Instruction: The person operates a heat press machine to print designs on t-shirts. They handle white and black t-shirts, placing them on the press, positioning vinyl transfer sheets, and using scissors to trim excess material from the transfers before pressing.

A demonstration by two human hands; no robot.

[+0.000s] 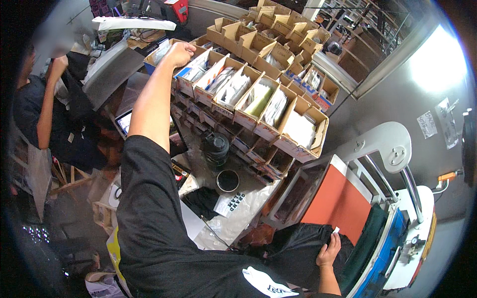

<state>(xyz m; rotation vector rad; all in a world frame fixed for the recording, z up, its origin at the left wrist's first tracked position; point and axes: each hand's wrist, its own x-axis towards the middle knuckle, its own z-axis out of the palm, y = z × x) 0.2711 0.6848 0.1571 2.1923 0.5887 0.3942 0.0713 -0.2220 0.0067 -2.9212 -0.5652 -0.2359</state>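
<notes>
My left arm reaches up to the cardboard bins [248,124], which are packed with upright paper sheets and packets. At the top left bin, my left hand [182,53] has its fingers curled closed; what they grip is hidden. My right hand [328,252] lies on a black garment [303,248] at lower right, fingers apart and slightly bent, beside a small white tab [336,230]. The garment rests on a heat press, against its orange-red pad [338,198].
A person [39,109] in dark clothing stands at left. Below the bins are a black bottle [214,148], a cup [228,180] and a screen [124,121] on the worktable [248,218]. The press's metal arm [387,146] and a wall edge the right side.
</notes>
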